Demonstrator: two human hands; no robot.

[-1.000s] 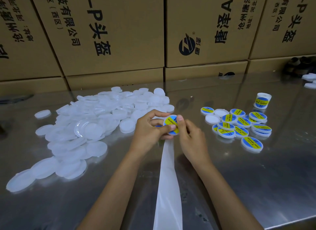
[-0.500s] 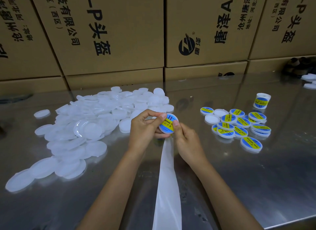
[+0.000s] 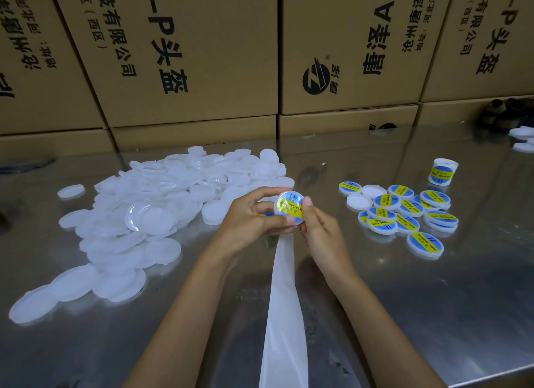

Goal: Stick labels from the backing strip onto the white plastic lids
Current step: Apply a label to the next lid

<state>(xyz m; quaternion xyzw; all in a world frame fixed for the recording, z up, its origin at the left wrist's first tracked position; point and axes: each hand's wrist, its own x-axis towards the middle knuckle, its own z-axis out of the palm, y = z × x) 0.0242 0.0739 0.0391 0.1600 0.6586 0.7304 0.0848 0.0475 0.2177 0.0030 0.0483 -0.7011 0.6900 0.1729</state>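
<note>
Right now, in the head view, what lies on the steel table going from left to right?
Pile of plain white lids → left hand → lid being labelled → right hand → cluster of labelled lids → label roll.

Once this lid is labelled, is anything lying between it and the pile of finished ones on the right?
Nothing visible. Both hands hold the labelled lid above the table; the right hand is on the side toward the finished lids, and only bare steel tabletop lies between. The backing strip hangs toward the person, off that path.

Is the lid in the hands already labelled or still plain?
Labelled: the lid held by both hands shows a blue and yellow label across its face.
</note>
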